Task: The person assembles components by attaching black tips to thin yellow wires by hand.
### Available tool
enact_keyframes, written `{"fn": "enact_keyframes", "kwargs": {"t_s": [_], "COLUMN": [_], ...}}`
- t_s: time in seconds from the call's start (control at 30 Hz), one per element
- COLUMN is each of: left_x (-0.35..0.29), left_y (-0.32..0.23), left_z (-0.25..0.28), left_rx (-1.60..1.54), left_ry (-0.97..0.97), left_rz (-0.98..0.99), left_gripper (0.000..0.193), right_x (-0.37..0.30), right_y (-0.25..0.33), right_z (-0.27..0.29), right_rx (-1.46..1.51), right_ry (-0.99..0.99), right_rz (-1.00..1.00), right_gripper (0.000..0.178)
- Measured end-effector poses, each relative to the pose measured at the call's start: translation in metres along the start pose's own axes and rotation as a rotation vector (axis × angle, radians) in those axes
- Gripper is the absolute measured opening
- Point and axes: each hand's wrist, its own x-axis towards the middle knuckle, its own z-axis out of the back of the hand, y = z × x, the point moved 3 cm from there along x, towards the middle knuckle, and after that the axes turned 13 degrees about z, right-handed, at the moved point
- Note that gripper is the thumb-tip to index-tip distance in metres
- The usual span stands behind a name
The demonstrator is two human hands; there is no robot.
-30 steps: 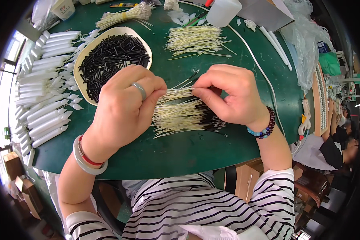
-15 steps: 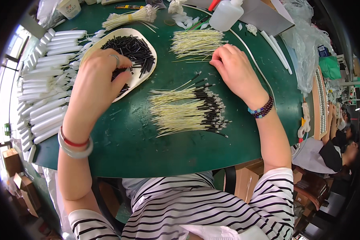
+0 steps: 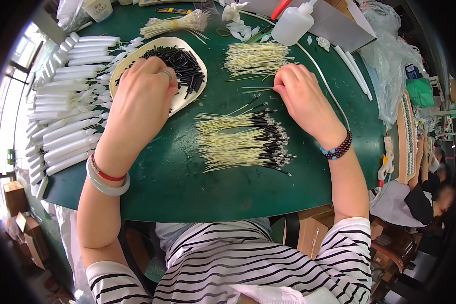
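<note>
Currently | pinching wires (image 3: pixel 258 88) in right hand (image 3: pixel 303 96) | with left hand (image 3: pixel 144 96) over tubes (image 3: pixel 181 62) in tray (image 3: pixel 203 76) | cannot tell its grip

Through the head camera, I see my left forearm (image 3: pixel 99 218) and right forearm (image 3: pixel 349 185) reach bare from the near side toward the far side, well apart. My left hand (image 3: pixel 143 96) hangs knuckles up at left, fingers curled down, fingertips mostly hidden; at right, my right hand (image 3: pixel 305 99) angles far and left, thumb and forefinger pinched together.
</note>
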Motion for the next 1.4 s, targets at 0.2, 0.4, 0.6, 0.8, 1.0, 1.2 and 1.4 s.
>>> {"fn": "enact_keyframes", "kwargs": {"t_s": [0.2, 0.4, 0.6, 0.8, 1.0, 1.2, 1.4], "left_x": [0.0, -0.015, -0.021, -0.017, -0.02, -0.02, -0.021], "left_y": [-0.013, -0.054, -0.053, -0.044, -0.049, -0.053, -0.051], "left_z": [0.013, 0.0, -0.002, 0.001, -0.003, 0.001, -0.002], "left_rx": [-0.483, -0.438, -0.538, -0.691, -1.026, -0.962, -0.965], "left_ry": [-0.072, -0.049, 0.039, 0.184, 0.407, 0.406, 0.358], "left_rz": [0.179, -0.321, -0.253, 0.11, 0.293, 0.261, 0.208], "left_gripper": [0.005, 0.011, 0.01, 0.009, 0.015, 0.014, 0.013], "right_x": [0.005, 0.014, 0.016, 0.014, 0.015, 0.015, 0.016], "right_y": [0.011, 0.039, 0.047, 0.05, 0.053, 0.054, 0.056], "right_z": [0.005, 0.021, 0.017, 0.033, 0.035, 0.033, 0.031], "right_rx": [0.191, 0.336, 0.276, 0.409, 0.504, 0.514, 0.47], "right_ry": [-0.147, -0.117, -0.17, -0.253, -0.255, -0.252, -0.258], "right_rz": [0.062, 0.088, 0.151, -0.004, -0.01, -0.005, 0.038], "right_gripper": [0.013, 0.01, 0.01, 0.009, 0.01, 0.01, 0.009]}}
